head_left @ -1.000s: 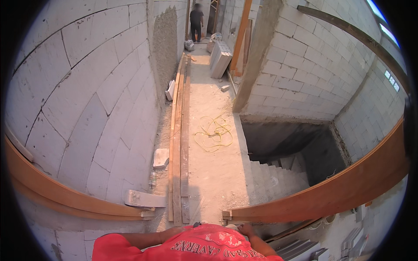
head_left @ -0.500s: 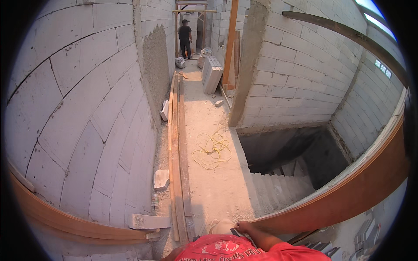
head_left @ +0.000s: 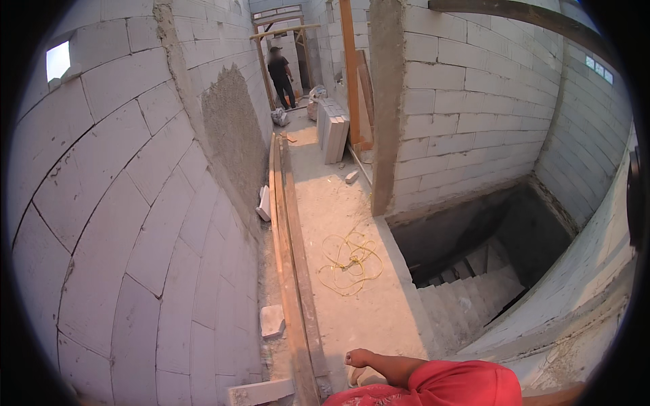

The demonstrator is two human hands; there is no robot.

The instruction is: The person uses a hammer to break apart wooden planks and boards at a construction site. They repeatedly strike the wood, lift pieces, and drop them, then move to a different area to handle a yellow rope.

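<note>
At the lower edge, my right hand (head_left: 359,357) reaches in from a red sleeve (head_left: 467,380), held in front of my body. Its fingers are curled closed. Whatever may be inside them is hidden. Just below the hand shows something pale beige (head_left: 365,376), which I cannot make out clearly. My left hand is out of the picture. Ahead of my right hand, a tangled yellow cord (head_left: 353,261) lies on the dusty concrete floor (head_left: 332,220). Long wooden planks (head_left: 290,271) run along the floor to the left of the hand.
A stairwell opening (head_left: 467,237) with concrete steps (head_left: 467,298) drops away on the right. Block walls (head_left: 135,223) flank the passage. Loose blocks (head_left: 273,321) lie beside the planks. Farther off stand stacked blocks (head_left: 332,132) and a wooden post (head_left: 349,68). A person (head_left: 280,78) in dark clothes stands at the far end.
The view has swung, so the passage and stairwell sit lower and further right. The wooden beam across the lower right has mostly left view, and my right hand is now away from it.
</note>
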